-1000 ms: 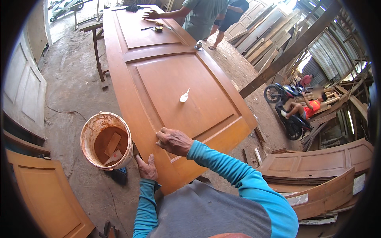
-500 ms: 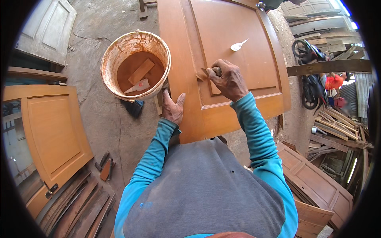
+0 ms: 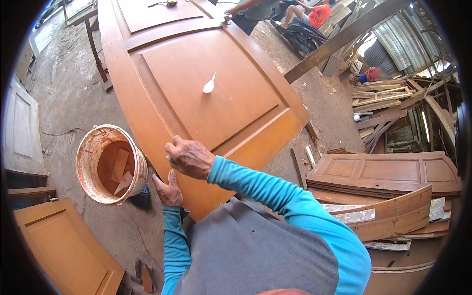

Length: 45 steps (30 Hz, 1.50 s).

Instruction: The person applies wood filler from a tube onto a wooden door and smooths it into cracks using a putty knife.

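An orange-brown panelled door [image 3: 211, 64] lies flat in front of me. My right hand [image 3: 191, 157] is over its left stile near the front, fingers curled in; whatever they grip is hidden behind the knuckles. Beside the door's left edge is my left hand [image 3: 168, 189], thumb up and fingers partly hidden, with a thin dark strip by the fingertips that I cannot make out. A white bucket [image 3: 82, 166] smeared with reddish-brown paste stands left of the door, holding a flat wooden piece [image 3: 119, 165] and a pale bottle [image 3: 123, 183]. A small white nozzle bottle [image 3: 209, 85] lies on the door panel.
A tape measure [image 3: 171, 3] rests on the door's far panel. Another person [image 3: 250, 12] stands at its far right edge, near a motorbike [image 3: 301, 37]. Stacked doors [image 3: 388, 173] are at right, an orange door [image 3: 66, 243] at lower left. A blue brush [image 3: 142, 199] lies beside the bucket.
My view has turned, so the door and bucket appear farther left. My right hand has moved from beside the panel's corner toward the left edge, close to my left hand; its tool is hidden now.
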### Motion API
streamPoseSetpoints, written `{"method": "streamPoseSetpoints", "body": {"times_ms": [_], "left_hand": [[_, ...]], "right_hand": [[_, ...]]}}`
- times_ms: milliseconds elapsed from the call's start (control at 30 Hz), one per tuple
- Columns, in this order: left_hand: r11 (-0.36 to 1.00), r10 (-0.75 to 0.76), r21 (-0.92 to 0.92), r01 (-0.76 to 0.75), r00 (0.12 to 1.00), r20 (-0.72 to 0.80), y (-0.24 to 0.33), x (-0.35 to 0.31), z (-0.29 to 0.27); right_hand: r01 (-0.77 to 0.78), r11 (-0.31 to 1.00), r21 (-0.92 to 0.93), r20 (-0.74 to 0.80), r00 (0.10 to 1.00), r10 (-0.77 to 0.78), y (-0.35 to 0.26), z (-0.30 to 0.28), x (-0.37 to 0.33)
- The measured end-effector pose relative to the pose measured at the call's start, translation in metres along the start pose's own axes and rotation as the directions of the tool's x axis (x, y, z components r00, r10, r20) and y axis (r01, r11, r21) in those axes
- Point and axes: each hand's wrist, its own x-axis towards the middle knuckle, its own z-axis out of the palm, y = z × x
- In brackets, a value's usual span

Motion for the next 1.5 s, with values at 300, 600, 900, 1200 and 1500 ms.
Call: {"method": "streamPoseSetpoints", "body": {"times_ms": [300, 600, 900, 1200, 1500], "left_hand": [[0.999, -0.036, 0.000, 0.036, 0.999, 0.012, -0.009, 0.000, -0.001], [0.982, -0.072, -0.175, 0.073, 0.997, 0.009, -0.012, 0.001, -0.006], [0.993, -0.080, -0.088, 0.083, 0.996, 0.043, -0.004, 0.003, -0.002], [0.998, -0.033, -0.061, 0.033, 0.999, 0.000, -0.006, 0.000, -0.004], [0.999, -0.002, -0.047, 0.000, 0.999, -0.053, -0.010, -0.001, 0.001]], "right_hand": [[-0.041, 0.998, 0.052, -0.113, 0.992, 0.046, 0.005, -0.009, -0.011], [0.112, 0.993, 0.049, -0.135, 0.985, -0.104, 0.005, 0.007, -0.013], [-0.056, 0.984, 0.169, -0.216, 0.972, 0.093, 0.026, -0.017, -0.018], [0.013, 0.989, 0.147, -0.222, 0.975, 0.021, 0.026, -0.027, -0.006], [0.120, 0.993, -0.003, -0.056, 0.991, -0.120, 0.023, -0.007, -0.034]]}}
